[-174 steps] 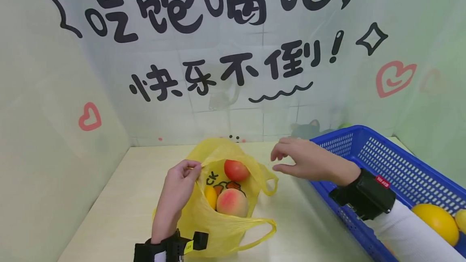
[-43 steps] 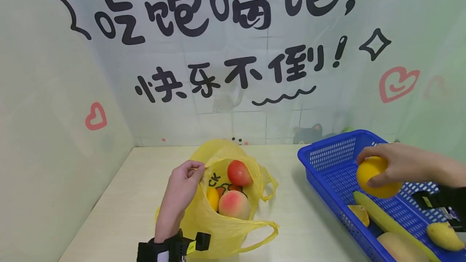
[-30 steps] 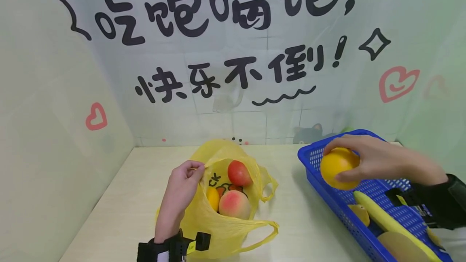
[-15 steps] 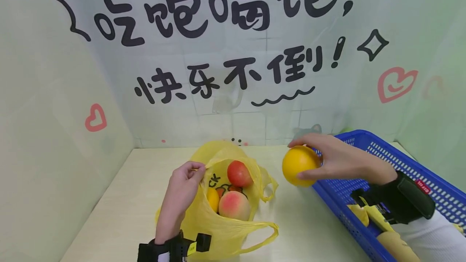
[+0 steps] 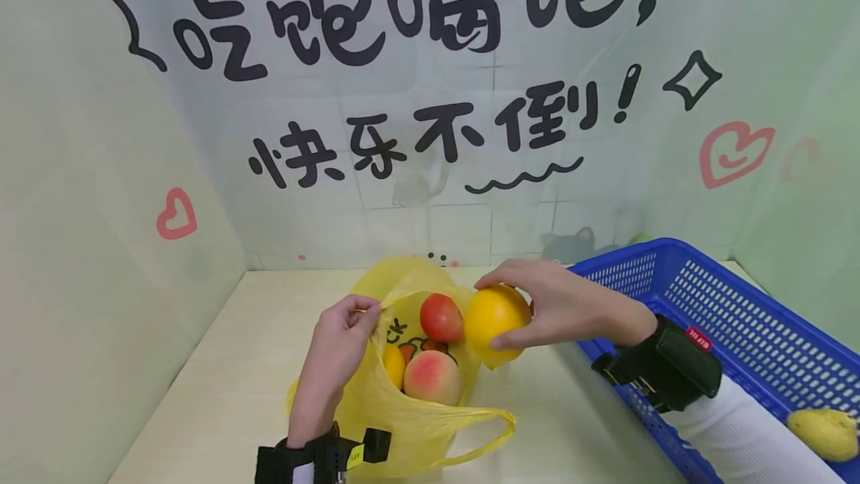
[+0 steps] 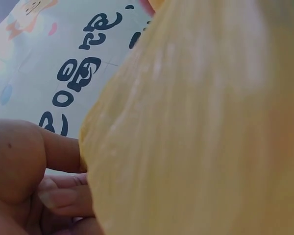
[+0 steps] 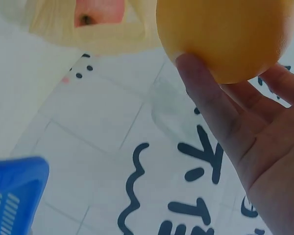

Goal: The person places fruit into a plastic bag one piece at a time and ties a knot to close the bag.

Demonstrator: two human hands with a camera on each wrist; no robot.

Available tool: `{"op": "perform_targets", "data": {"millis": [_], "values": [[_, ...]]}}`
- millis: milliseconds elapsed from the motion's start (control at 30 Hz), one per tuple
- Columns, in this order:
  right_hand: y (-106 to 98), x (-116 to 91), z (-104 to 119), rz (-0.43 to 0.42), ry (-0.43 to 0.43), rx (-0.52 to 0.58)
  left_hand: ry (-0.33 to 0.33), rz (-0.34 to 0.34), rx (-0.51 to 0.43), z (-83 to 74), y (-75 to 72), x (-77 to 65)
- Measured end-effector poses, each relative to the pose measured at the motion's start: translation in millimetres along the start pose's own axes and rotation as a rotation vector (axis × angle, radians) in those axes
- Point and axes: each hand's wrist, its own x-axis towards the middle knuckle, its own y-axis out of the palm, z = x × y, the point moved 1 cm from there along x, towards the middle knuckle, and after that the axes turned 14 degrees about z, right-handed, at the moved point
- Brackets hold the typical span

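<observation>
My left hand (image 5: 339,334) pinches the rim of a yellow plastic bag (image 5: 383,435) with thumb and fingers, keeping its mouth spread. In the left wrist view the stretched bag film (image 6: 186,122) fills most of the picture. Inside the bag are a red apple (image 5: 440,318), a peach (image 5: 432,378) and a partly hidden yellow fruit (image 5: 393,364). At the bag's right side, my right hand (image 5: 564,305) grips an orange (image 5: 496,323) with thumb and fingers. The orange overlaps the bag's right edge in the head view.
A blue perforated basket (image 5: 732,301) stands on the right of the pale table (image 5: 222,387). In it lies a yellow lumpy fruit (image 5: 823,433), while my right sleeve (image 5: 752,432) covers other contents. A bag handle loop (image 5: 500,432) sticks out rightward. A printed curtain (image 5: 430,222) closes off the back.
My right hand reached into the basket, picked up the orange and carried it left, out over the table to the bag. The left hand stays at the bag's rim.
</observation>
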Motion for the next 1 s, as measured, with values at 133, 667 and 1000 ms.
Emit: {"op": "perform_targets", "data": {"millis": [133,667,1000], "values": [[6,13,11,0.036,-0.040,-0.029,0.001,-0.002,0.007,-1.0,0.0,0.0],[35,53,20,0.087,-0.053,-0.127,0.002,0.010,-0.010,-1.2,-0.6,0.0],[46,61,14,0.081,-0.030,-0.180,0.007,0.009,-0.003,-2.5,0.6,0.0]]}}
